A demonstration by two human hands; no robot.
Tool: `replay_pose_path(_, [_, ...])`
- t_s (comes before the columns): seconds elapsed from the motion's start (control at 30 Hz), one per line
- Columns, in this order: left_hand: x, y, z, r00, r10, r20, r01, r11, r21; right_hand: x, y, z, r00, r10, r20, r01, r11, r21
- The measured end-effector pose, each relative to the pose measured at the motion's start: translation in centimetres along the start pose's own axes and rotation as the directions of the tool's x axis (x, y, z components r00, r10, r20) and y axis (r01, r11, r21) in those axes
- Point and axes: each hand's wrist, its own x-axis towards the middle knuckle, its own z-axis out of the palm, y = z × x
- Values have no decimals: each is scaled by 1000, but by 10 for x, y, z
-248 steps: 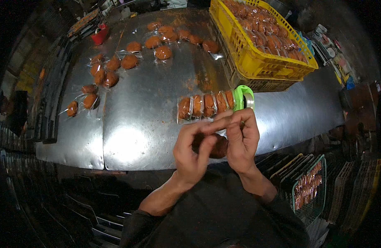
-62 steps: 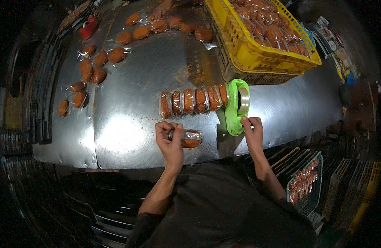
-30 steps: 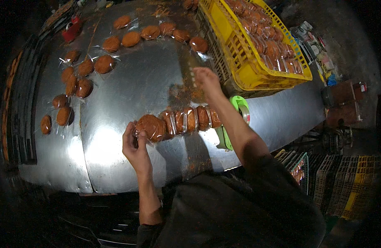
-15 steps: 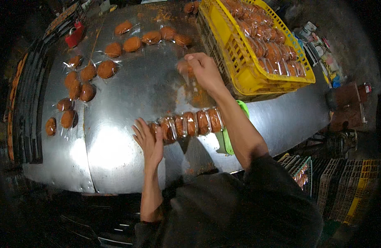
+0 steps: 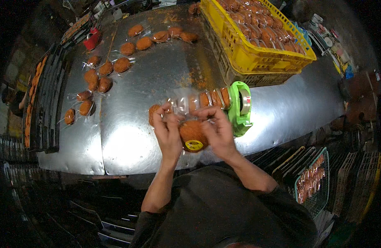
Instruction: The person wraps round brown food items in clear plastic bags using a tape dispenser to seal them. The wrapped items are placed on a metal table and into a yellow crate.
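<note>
Both my hands are up over the near part of the steel table point(image 5: 136, 103). My left hand point(image 5: 167, 134) grips the left side of a round brown bun point(image 5: 193, 130) in a clear plastic bag with a yellow label on it. From the right, my right hand point(image 5: 219, 134) pinches the same bag, its fingers curled and slightly blurred. Just beyond the hands lies a row of bagged buns point(image 5: 215, 99), partly hidden by them. The row ends against a green tape dispenser point(image 5: 241, 109) with a roll in it.
Loose bagged buns point(image 5: 122, 65) lie scattered over the table's left and far parts. A yellow crate point(image 5: 260, 60) full of bagged buns stands at the far right, on another crate. Stacked dark trays point(image 5: 47, 103) stand at the left, a red object point(image 5: 91, 39) near them.
My right hand has come back from beside the yellow crate, bringing a bun toward me. My left hand has left the row's end, and both now hold the bun. The view has shifted.
</note>
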Motion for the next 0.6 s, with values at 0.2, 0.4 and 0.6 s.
replay_pose_path(0.2, [-43, 20, 16, 997, -74, -25, 63, 954, -293, -24, -29, -19, 991, -59, -123, 91, 959, 269])
replay_pose_path(0.4, [-51, 38, 0, 986, 166, -33, -169, 976, -138, -44, -59, -26, 931, -364, -33, 349, 913, -211])
replay_pose_path(0.6, [-37, 38, -8, 956, -201, 215, 206, 979, -1, -41, -58, 10, 972, -61, -229, 140, 927, 348])
